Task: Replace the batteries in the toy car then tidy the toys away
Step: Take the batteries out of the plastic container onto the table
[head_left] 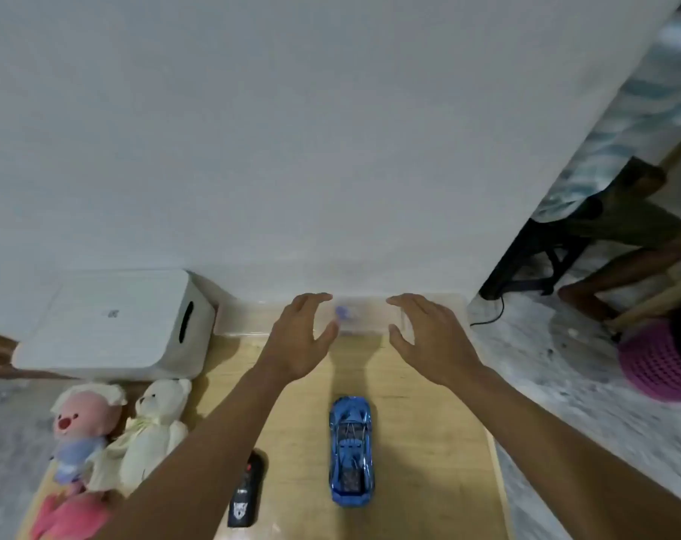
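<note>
While both arms are stretching forward over the wooden bench (428, 461), the left hand (301, 339) and the right hand (432, 337) are hanging wide open, palms turning toward each other, and neither is holding anything. The fingers (315, 300) are spreading loosely on either side of a clear plastic container (362, 325) that is sitting against the white wall (292, 130); motion blur is hiding whether any fingertip is touching it. Something small and bluish is showing through the container between the two sets of fingers, too smeared to identify. The blue toy car (350, 450) is lying on its wheels well behind the fingers, toward the person, between the two forearms and untouched. A black remote control (247, 489) is lying behind the left fingers, partly under the left forearm; it is carrying a white shield-like emblem and a small line of white print above it, neither of which is readable. Out beyond the left fingers a white lidded box (112, 321) is resting by the wall, a tiny dark mark on its lid being too blurred to read. Nearer the person on that side, a pink-faced plush (83, 426) and a cream teddy bear (155, 426) are leaning together. Far past the right fingers, another person (623, 228) is sitting beside a pink basket (658, 364).
</note>
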Available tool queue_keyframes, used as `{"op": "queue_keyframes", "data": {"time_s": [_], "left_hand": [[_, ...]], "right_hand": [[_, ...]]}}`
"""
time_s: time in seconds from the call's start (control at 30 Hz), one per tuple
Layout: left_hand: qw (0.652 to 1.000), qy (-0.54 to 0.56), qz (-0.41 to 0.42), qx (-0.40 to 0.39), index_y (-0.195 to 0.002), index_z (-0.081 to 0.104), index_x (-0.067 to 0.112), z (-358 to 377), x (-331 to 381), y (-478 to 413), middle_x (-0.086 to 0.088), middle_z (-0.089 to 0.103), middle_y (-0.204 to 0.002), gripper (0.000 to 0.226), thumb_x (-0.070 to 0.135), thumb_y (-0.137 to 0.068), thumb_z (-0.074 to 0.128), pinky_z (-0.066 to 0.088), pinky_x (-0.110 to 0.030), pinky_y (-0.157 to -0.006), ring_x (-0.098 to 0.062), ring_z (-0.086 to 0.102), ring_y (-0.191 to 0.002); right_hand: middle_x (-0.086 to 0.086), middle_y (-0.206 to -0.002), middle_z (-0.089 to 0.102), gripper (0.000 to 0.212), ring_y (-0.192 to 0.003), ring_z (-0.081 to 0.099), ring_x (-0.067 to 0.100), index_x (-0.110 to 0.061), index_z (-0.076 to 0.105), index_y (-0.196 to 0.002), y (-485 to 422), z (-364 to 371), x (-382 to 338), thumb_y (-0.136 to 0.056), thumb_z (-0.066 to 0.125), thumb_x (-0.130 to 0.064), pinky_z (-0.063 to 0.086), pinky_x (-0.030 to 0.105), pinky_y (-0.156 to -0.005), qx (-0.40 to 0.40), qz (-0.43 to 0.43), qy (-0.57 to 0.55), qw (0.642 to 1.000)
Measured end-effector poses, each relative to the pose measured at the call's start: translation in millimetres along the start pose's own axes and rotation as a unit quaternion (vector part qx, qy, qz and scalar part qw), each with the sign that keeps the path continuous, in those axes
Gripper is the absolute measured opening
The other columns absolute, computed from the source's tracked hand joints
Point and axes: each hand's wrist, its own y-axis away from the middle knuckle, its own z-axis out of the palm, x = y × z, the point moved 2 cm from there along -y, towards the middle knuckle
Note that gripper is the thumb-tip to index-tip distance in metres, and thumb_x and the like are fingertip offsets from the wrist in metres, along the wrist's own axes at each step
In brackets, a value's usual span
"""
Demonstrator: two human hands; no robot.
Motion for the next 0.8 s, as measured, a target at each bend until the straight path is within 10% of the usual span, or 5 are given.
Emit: {"op": "queue_keyframes", "data": {"time_s": [0.3, 0.57, 0.8], "left_hand": [[0.958, -0.217, 0.026, -0.186, -0.140, 0.052, 0.029, 35.7, -31.5, -57.7, 0.001, 0.048, -0.145, 0.048, 0.039, -0.094, 0.062, 0.041, -0.040, -0.105, -0.024, 0.047, -0.132], [0.910, -0.368, 0.107, -0.160, -0.133, 0.052, 0.022, 47.2, -39.9, -75.9, -0.004, 0.054, -0.129, 0.046, 0.036, -0.090, 0.064, 0.036, -0.041, -0.103, -0.027, 0.059, -0.115], [0.897, -0.385, 0.183, -0.119, -0.097, 0.073, 0.010, 54.3, -48.4, -73.1, -0.007, 0.067, -0.079, 0.048, 0.011, -0.051, 0.086, 0.055, -0.033, -0.067, -0.026, 0.063, -0.052]], "right_hand": [[0.000, -0.138, 0.054, 0.047, -0.123, 0.054, 0.025, -0.023, 0.053, -0.139, -54.9, 59.5, 24.5, -0.092, 0.059, -0.029, 0.038, 0.039, -0.105, -0.179, -0.017, 0.189, 0.965], [0.009, -0.095, 0.065, 0.061, -0.074, 0.063, 0.031, -0.015, 0.065, -0.105, -63.3, 82.2, 31.3, -0.048, 0.086, -0.006, 0.051, 0.042, -0.074, -0.164, -0.033, 0.299, 0.939], [0.007, -0.072, 0.062, 0.037, -0.057, 0.061, 0.030, -0.013, 0.066, -0.087, -60.9, 83.5, 24.6, -0.054, 0.079, -0.003, 0.052, 0.045, -0.092, -0.125, -0.079, 0.352, 0.924]]}}
